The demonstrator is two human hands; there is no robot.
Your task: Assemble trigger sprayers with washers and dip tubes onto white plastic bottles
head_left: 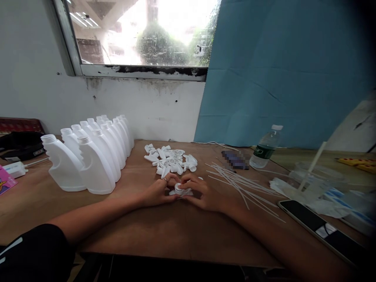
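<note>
Near the middle of the table, my left hand (160,191) and my right hand (204,192) meet around a white spray head (178,188). Fingers and thumbs of both hands are closed on it, and its round collar shows between them. A ring sits on one left finger. Just beyond my hands lies a pile of white plastic spray heads (172,159), loosely heaped. To the right of my right hand, several thin white tubes (241,182) are spread in a loose bundle. My fingers hide part of the held piece.
Rows of white plastic bottles (98,164) without caps stand upright at the left. On the right are a water bottle (266,147), a dark pixelated object (235,159), a phone (320,227) and a clear plastic container (317,176). A white charger (14,169) lies far left.
</note>
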